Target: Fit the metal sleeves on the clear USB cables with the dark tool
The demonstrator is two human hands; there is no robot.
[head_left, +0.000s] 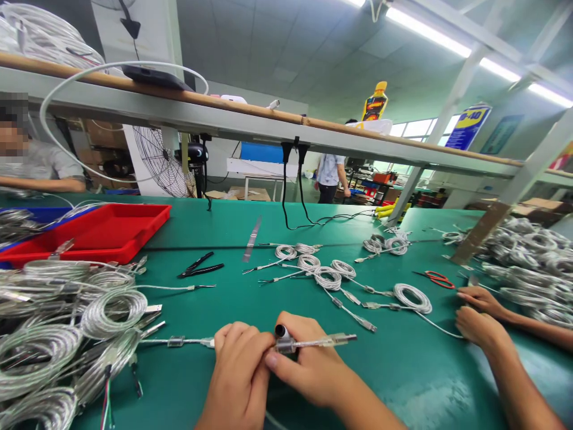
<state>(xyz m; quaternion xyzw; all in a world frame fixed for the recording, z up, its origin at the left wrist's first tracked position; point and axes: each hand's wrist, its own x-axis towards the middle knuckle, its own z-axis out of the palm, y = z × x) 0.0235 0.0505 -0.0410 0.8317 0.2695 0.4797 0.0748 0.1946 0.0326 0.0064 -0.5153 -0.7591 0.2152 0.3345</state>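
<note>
In front of me, at the near edge of the table, both my hands work on a USB cable [313,343]. My right hand [308,361] is closed round it, with the plug end pointing right and a clear-covered bead beside the thumb. A short pale tube with a dark end [281,331] sticks up between my hands. My left hand [239,370] has its fingers closed against the right fingertips, pinching the cable there; its grip is partly hidden. Just left of it, another cable with a bead [176,341] reaches the knuckles from a pile of coiled cables [40,358].
A red tray [147,230] stands behind the pile. Black nippers [201,267], a clear strip [252,239] and several coiled cables [329,278] lie ahead. To the right, a co-worker's hands [481,316] are near red-handled scissors [439,279]. A shelf [250,113] crosses above the table.
</note>
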